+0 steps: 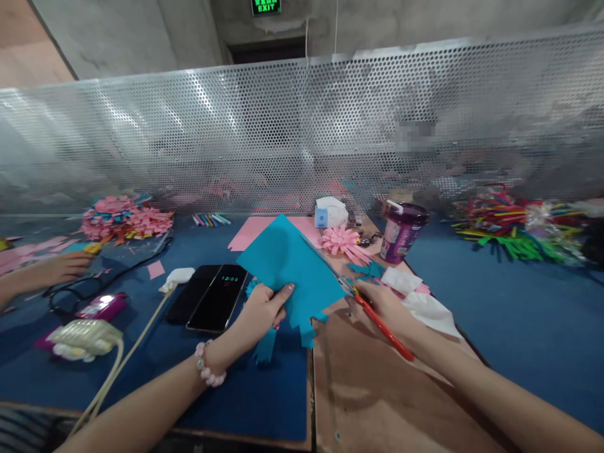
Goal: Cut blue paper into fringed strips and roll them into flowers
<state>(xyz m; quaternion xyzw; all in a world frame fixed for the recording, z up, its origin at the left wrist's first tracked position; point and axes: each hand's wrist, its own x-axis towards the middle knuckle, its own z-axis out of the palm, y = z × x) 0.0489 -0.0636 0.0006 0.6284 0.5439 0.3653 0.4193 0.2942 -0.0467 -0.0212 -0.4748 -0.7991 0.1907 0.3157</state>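
Near the middle, my left hand (pixel 264 308) pinches a blue paper sheet (pixel 287 258) with the thumb on top, and a pink bead bracelet circles that wrist. Strips of cut blue paper (pixel 265 347) hang below the sheet. My right hand (pixel 377 305) is wrapped round the orange handles of a pair of scissors (pixel 384 330). Their blades point up and left, along the right edge of the sheet. Pink sheets (pixel 243 233) lie behind the blue one, and a fringed pink paper flower (pixel 344 242) is to its right.
Left of centre are dark phones (pixel 217 302), a white charger (pixel 179 277) and cables. Another person's hand (pixel 70 267) is at far left. A purple cup (pixel 402 233), crumpled tissues (pixel 431 311) and colourful pipe cleaners (pixel 514 220) stand or lie rightward. A perforated metal screen (pixel 264 138) runs behind.
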